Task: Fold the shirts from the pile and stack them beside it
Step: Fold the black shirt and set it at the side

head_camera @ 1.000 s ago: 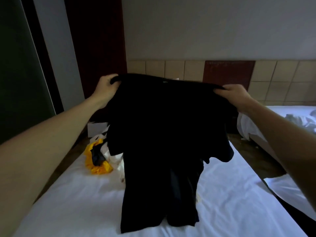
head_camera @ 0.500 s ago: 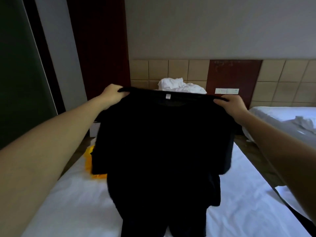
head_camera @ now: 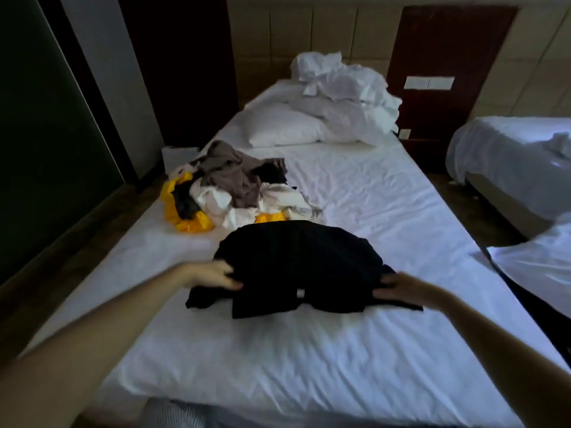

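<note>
Centre frame: limp black cotton T-shirt [head_camera: 302, 261], bunched in a humped heap on the white bed sheet [head_camera: 309, 350], just beside the near edge of the mixed pile [head_camera: 234, 186] of grey, white, black and yellow garments at middle left. Held at both near corners: left hand [head_camera: 213, 274] with fingers curled into the fabric at one shoulder, right hand [head_camera: 401, 288] clenched on the cloth at the other, slightly blurred. For a good step here, probably: draw the shoulders apart and toward the lower edge, flatten the hump, spread the sleeve crumpled at lower left, smooth before folding. Further out, upper centre, a plump white pillow [head_camera: 284, 128] and rumpled white bedding [head_camera: 343, 84]; at right, a second white-sheeted bed [head_camera: 509, 149]. Small white neck tag [head_camera: 300, 292] at the collar, too small to read; no other writing legible.
</note>
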`<state>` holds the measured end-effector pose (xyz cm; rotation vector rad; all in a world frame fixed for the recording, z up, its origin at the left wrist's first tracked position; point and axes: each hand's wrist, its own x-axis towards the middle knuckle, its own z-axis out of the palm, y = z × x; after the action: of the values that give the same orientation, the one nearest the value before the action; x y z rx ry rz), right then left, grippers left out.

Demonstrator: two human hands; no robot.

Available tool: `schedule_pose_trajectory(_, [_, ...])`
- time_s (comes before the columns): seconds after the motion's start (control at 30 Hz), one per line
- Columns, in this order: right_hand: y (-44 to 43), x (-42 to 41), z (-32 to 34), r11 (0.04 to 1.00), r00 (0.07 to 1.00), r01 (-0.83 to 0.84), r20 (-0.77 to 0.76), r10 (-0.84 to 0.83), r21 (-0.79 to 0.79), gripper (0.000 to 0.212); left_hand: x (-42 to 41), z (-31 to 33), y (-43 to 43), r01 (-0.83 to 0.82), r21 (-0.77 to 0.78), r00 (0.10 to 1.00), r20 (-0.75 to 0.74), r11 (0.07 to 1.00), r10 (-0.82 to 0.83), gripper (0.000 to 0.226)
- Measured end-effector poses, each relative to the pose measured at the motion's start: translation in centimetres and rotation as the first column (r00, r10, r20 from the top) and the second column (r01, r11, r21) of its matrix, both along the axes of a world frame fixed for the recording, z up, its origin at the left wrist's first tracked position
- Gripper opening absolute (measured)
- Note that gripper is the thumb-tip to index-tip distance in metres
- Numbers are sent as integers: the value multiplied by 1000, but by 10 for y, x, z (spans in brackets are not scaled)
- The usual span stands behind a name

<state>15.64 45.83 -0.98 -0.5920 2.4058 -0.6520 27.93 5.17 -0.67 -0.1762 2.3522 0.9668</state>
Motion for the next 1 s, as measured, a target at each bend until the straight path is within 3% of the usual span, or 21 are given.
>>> schedule_pose_trajectory(0.07, [13,29,-45,991,988,-74,144,57,116,34,28,-54,10,102,-97,986,144,990,-87,34])
schedule_pose_trajectory(0.17, [25,58,-87,979,949,-81,316,18,189,26,54,-107,25,142,-124,956,275,982,-104,35])
schedule_pose_trajectory(0.27, [23,58,-98,970,938,-84,346,-1,230,25,53,-112,30,134,-146,953,289,980,-87,36])
schedule_pose_trajectory(0.37, [13,43,-91,973,932,-58,362,-28,226,31,38,-93,29,94,-66,943,325,993,-68,65])
schedule_pose_trajectory(0.43, [3,30,-86,987,956,144,246,-159,77,28,23,-82,24,-21,18,980,198,1000,18,71])
schedule_pose_trajectory(0.5, [-8,15,-85,929,932,356,107,-345,-101,24,2,-79,20,-215,111,976,54,970,210,41])
schedule_pose_trajectory(0.57, [-18,2,-87,899,913,405,20,-407,-166,22,-21,-81,16,-378,147,923,-13,914,384,24])
schedule_pose_trajectory(0.7, [-33,-24,-95,882,901,427,12,-433,-199,41,-56,-85,13,-588,19,790,-200,809,580,57])
schedule_pose_trajectory(0.8, [-38,-43,-106,867,880,473,41,-473,-158,52,-62,-94,12,-701,127,698,-78,702,711,87])
schedule_pose_trajectory(0.87, [-35,-49,-114,846,847,530,71,-526,-53,59,-57,-103,9,-723,147,684,19,675,729,94])
schedule_pose_trajectory(1.0, [-29,-53,-123,769,764,637,178,-621,-53,65,-42,-110,-1,-746,208,661,112,632,742,66])
